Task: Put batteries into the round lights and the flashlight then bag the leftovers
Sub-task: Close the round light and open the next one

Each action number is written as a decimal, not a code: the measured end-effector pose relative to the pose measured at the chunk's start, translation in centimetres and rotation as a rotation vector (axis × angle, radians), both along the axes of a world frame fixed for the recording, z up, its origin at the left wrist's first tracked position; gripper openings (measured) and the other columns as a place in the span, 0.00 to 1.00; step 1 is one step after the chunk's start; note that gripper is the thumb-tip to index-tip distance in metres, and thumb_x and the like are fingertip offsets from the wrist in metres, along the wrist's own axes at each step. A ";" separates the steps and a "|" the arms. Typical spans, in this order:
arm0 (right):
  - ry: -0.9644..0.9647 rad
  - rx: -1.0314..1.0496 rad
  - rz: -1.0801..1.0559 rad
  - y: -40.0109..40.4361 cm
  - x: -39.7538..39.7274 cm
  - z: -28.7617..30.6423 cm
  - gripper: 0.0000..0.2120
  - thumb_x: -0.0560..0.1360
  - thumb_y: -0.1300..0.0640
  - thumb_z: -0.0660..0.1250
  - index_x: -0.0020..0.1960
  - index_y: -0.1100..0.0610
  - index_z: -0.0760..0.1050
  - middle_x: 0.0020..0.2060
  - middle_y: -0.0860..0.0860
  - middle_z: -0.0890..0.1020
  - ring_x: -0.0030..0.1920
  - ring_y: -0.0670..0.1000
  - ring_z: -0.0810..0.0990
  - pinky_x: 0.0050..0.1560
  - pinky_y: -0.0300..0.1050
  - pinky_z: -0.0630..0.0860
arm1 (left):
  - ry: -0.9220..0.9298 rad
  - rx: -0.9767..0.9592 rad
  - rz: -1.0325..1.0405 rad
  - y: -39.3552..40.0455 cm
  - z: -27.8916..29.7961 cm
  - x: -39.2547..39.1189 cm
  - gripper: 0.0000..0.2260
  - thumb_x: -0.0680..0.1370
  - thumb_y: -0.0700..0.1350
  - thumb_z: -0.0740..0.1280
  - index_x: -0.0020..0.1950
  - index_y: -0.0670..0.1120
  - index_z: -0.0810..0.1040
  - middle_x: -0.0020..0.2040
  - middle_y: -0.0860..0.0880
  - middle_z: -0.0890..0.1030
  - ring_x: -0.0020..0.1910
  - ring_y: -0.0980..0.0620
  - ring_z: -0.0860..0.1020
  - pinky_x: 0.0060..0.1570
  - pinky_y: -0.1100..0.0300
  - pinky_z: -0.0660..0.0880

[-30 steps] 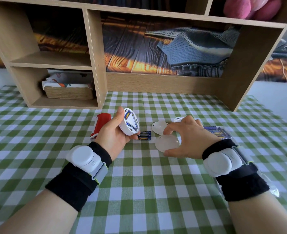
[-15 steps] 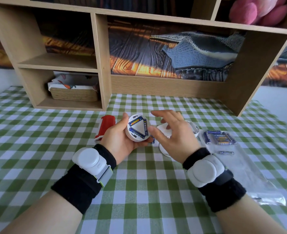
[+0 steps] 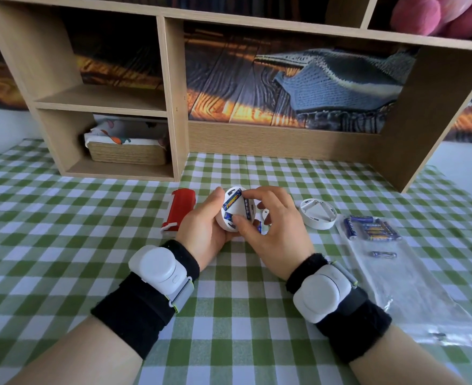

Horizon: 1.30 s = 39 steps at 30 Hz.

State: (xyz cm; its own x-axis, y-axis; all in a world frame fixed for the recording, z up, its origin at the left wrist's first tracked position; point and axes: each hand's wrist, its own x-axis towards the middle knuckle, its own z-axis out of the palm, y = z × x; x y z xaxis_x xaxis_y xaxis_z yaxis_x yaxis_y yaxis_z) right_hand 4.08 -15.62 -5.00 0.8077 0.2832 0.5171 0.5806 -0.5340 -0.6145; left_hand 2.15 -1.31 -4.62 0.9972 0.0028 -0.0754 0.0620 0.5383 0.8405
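So far, 1 round light (image 3: 236, 212), loaded with batteries, sits gripped in the left hand (image 3: 204, 229) while right hand (image 3: 273, 232) fingertips press on it. A second light (image 3: 318, 213) lies empty; the red flashlight (image 3: 179, 211) and bag (image 3: 412, 282) look untouched beside loose batteries (image 3: 371, 227).

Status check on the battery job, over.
Left hand grips white round light, batteries seated. Right hand fingertips pressing on them. Second open white light, red flashlight, loose blue batteries wait. Nothing blocking.
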 end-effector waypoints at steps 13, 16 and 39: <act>0.231 0.246 0.085 -0.1 -0.5 0.8 0.18 0.70 0.52 0.76 0.58 0.46 0.75 0.49 0.42 0.80 0.46 0.43 0.78 0.44 0.38 0.78 | -0.156 0.225 0.020 0.1 -1.1 0.2 0.23 0.77 0.52 0.61 0.69 0.42 0.72 0.64 0.35 0.77 0.65 0.39 0.77 0.67 0.40 0.71; 0.240 0.278 0.090 -0.2 -0.3 0.7 0.18 0.70 0.52 0.76 0.57 0.47 0.75 0.48 0.43 0.81 0.46 0.42 0.79 0.43 0.39 0.79 | -0.164 0.246 0.013 0.1 -1.4 0.3 0.22 0.77 0.52 0.61 0.68 0.42 0.73 0.64 0.36 0.78 0.64 0.39 0.77 0.65 0.41 0.73; 0.329 0.401 0.158 -0.3 0.4 0.3 0.08 0.73 0.60 0.71 0.48 0.51 0.73 0.42 0.47 0.80 0.43 0.43 0.79 0.44 0.41 0.79 | -0.248 0.440 -0.038 -0.1 -1.6 -0.1 0.15 0.79 0.58 0.64 0.64 0.56 0.76 0.62 0.44 0.80 0.62 0.44 0.79 0.63 0.45 0.75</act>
State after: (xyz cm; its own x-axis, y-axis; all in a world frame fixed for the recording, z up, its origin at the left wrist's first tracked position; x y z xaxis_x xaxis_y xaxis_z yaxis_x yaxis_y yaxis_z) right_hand 4.52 -15.91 -4.66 0.9088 0.2462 0.3369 0.3776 -0.1418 -0.9150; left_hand 2.06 -1.42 -6.20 0.9849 -0.0551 0.1639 -0.1556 0.1311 0.9791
